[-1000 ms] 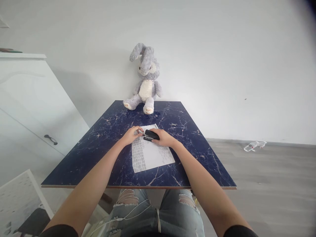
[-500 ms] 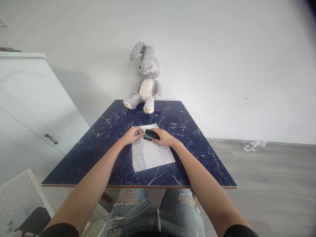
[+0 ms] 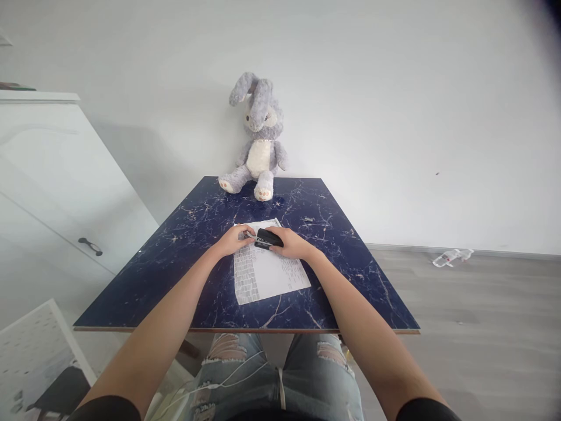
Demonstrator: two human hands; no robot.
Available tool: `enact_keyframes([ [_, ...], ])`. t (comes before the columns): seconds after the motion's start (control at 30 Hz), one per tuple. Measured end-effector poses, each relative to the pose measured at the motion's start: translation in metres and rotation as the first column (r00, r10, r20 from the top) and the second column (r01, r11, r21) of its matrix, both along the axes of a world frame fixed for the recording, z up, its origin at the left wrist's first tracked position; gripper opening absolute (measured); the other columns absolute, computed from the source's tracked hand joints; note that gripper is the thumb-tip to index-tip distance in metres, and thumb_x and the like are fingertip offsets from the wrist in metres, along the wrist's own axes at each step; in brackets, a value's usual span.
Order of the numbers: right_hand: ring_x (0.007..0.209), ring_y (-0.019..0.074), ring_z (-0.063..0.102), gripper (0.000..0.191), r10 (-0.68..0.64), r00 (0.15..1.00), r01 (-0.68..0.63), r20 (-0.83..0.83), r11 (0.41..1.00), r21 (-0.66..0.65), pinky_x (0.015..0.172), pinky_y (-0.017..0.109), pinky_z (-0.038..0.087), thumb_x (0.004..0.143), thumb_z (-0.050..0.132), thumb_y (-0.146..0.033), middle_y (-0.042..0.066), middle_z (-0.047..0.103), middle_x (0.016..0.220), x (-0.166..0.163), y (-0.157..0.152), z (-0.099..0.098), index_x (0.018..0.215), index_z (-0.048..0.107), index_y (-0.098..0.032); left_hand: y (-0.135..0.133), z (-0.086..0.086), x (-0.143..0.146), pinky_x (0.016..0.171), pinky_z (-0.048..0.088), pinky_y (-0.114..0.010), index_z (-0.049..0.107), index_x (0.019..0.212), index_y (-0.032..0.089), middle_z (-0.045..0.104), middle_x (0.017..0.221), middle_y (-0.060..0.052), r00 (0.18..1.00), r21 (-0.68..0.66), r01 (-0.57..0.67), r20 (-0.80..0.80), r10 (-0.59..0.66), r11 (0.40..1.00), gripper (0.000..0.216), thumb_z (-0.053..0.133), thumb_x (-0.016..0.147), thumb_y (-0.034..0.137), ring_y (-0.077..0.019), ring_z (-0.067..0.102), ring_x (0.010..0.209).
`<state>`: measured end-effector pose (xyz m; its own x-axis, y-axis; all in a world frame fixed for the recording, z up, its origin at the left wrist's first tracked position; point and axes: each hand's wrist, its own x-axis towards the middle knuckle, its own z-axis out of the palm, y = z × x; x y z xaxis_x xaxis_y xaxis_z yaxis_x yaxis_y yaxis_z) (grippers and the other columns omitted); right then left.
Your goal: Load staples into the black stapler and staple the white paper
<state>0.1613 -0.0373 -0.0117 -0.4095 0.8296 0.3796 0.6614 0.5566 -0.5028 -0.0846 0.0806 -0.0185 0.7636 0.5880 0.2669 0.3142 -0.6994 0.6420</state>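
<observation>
A black stapler (image 3: pixel 270 237) is over the upper part of a printed sheet of paper (image 3: pixel 274 278), with its top raised from its base. My right hand (image 3: pixel 291 242) wraps round the stapler's right end. At its left end, the fingers of my left hand (image 3: pixel 236 240) are pinched together by a small pale metal piece. Whether that piece belongs to the stapler I cannot tell, as the fingers partly cover it. The sheet lies flat on the dark blue marbled table (image 3: pixel 175 280) beneath both hands.
A grey plush rabbit (image 3: pixel 262 134) sits at the table's far edge against the wall. A small dark piece (image 3: pixel 309 220) lies right of the sheet. To the left stands a white cabinet (image 3: pixel 52 175). Clear plastic (image 3: pixel 452 257) lies on the floor at right.
</observation>
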Motion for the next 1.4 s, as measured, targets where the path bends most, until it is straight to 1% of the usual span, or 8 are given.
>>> enact_keyframes([
  [0.17,0.102,0.0278,0.066,0.053,-0.006,1.0,0.006,0.003,1.0,0.0,0.088,0.038,0.049,0.085,0.069,-0.02,0.013,0.069,0.121,0.0,0.001,-0.001,0.137,0.054,-0.017,0.0,0.001,-0.001,0.09,0.049,-0.036,0.072,0.101,0.02,0.072,0.106,-0.009,1.0,0.001,0.016,-0.011,-0.016,1.0,0.03,0.067,0.088,0.046,-0.0249,0.064,0.098],
  [0.33,0.1,0.0273,0.066,0.051,-0.005,1.0,0.005,0.018,1.0,-0.013,0.085,0.037,0.048,0.086,0.068,-0.02,0.012,0.07,0.12,0.004,0.0,0.002,0.135,0.056,-0.018,-0.002,0.003,-0.003,0.085,0.049,-0.033,0.073,0.099,0.019,0.073,0.102,-0.008,1.0,-0.016,0.022,-0.008,-0.022,1.0,0.027,0.067,0.089,0.044,-0.0227,0.066,0.092],
  [0.43,0.098,0.0265,0.066,0.048,-0.022,1.0,0.022,0.006,0.999,-0.025,0.084,0.035,0.048,0.084,0.068,-0.017,0.011,0.071,0.116,0.01,-0.002,0.005,0.131,0.059,-0.017,-0.002,0.005,-0.006,0.088,0.05,-0.034,0.075,0.101,0.02,0.075,0.106,-0.008,1.0,-0.026,0.028,-0.011,-0.029,0.999,0.026,0.068,0.088,0.042,-0.0241,0.068,0.096],
  [0.63,0.099,0.025,0.068,0.043,-0.019,0.995,0.012,-0.095,0.997,-0.071,0.087,0.035,0.049,0.082,0.071,-0.017,0.007,0.074,0.113,0.02,-0.005,0.007,0.125,0.066,-0.02,-0.001,0.008,-0.011,0.094,0.052,-0.039,0.08,0.107,0.023,0.078,0.109,-0.009,0.996,-0.108,0.08,-0.016,-0.083,0.991,0.028,0.07,0.087,0.04,-0.0275,0.071,0.101],
  [0.73,0.1,0.0256,0.069,0.041,-0.009,0.977,-0.006,-0.213,0.998,-0.068,0.089,0.036,0.051,0.082,0.075,-0.023,0.008,0.074,0.114,0.017,-0.005,0.005,0.122,0.069,-0.018,-0.003,0.007,-0.009,0.093,0.052,-0.04,0.078,0.105,0.02,0.078,0.106,-0.011,0.993,-0.176,0.104,0.075,-0.092,0.979,0.03,0.075,0.083,0.041,-0.0272,0.072,0.099],
  [0.9,0.103,0.0265,0.068,0.042,0.053,0.938,-0.079,-0.341,0.995,-0.061,0.093,0.039,0.052,0.084,0.077,-0.035,0.009,0.073,0.115,-0.004,-0.006,0.005,0.121,0.07,-0.018,-0.008,0.0,-0.001,0.084,0.05,-0.033,0.066,0.101,0.018,0.073,0.095,-0.007,0.966,-0.215,0.148,0.242,-0.094,0.965,0.039,0.084,0.075,0.04,-0.0199,0.065,0.085],
  [1.07,0.099,0.0254,0.068,0.042,0.066,0.929,-0.1,-0.363,0.992,-0.073,0.091,0.039,0.052,0.085,0.077,-0.038,0.007,0.073,0.111,-0.014,-0.006,0.008,0.12,0.069,-0.018,-0.007,-0.003,0.002,0.075,0.044,-0.029,0.065,0.096,0.017,0.063,0.081,0.0,0.963,-0.214,0.183,0.235,-0.131,0.96,0.036,0.082,0.076,0.042,-0.0156,0.055,0.075],
  [1.4,0.094,0.0238,0.067,0.042,0.064,0.935,-0.099,-0.349,0.992,-0.084,0.086,0.036,0.052,0.085,0.077,-0.041,0.008,0.072,0.107,-0.014,-0.006,0.007,0.119,0.07,-0.017,-0.007,-0.003,0.002,0.074,0.045,-0.03,0.07,0.094,0.017,0.065,0.081,-0.002,0.973,-0.23,0.168,0.196,-0.123,0.959,0.037,0.082,0.075,0.047,-0.016,0.052,0.073],
])
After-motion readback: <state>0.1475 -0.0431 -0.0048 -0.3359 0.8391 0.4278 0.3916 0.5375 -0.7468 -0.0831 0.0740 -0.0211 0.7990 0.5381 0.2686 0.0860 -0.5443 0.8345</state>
